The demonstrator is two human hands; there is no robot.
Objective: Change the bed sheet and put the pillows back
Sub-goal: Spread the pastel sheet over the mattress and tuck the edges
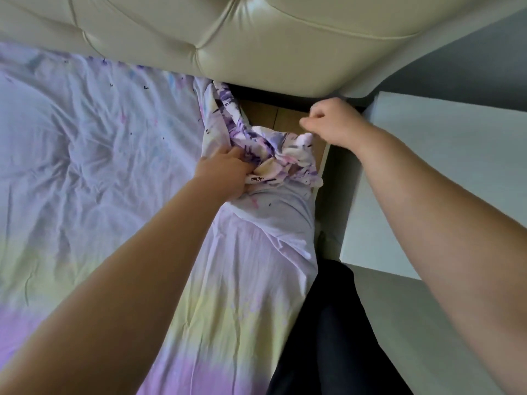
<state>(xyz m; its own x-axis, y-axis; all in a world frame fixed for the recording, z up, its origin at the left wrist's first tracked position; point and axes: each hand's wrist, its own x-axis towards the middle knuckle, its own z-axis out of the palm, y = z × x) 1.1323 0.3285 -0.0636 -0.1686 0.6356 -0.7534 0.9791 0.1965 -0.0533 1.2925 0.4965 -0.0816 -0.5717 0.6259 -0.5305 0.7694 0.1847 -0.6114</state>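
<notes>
Head view. The sheet (85, 155), pastel with purple print, covers the bed and bunches at its far right corner below the headboard (256, 47). The left hand (228, 172) grips the bunched corner, fingers buried in the folds. The right hand (330, 124), fingers curled, pinches the sheet's edge just beside the white nightstand (442, 172).

A narrow gap of bare wooden floor (273, 115) is left open at the far right bed corner, hemmed in by the padded headboard (256, 47) on the far side, the white bedside cabinet (427, 172) on the right and the bunched sheet (256, 155) on the left.
</notes>
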